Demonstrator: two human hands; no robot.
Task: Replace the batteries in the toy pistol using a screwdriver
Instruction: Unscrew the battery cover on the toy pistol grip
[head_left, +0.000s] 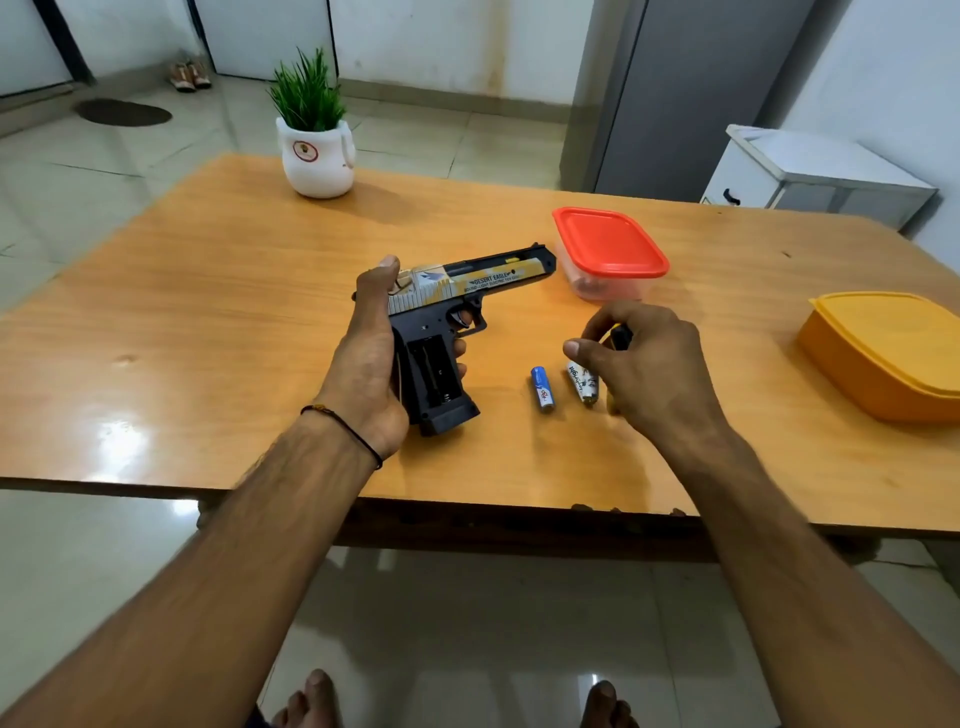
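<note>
Gripping the toy pistol (457, 291) around the back of its handle, the left hand (369, 364) tilts it so the open battery slot (434, 371), which looks empty, faces up for loading. The right hand (644, 364) hovers with curled fingers just right of it, over a white battery (582, 383) and beside a blue battery (542, 388); a dark object (621, 335) shows at its fingertips, but whether it holds that I cannot tell. Beyond it stand a red-lidded box (610, 244) and a yellow box (883, 353).
</note>
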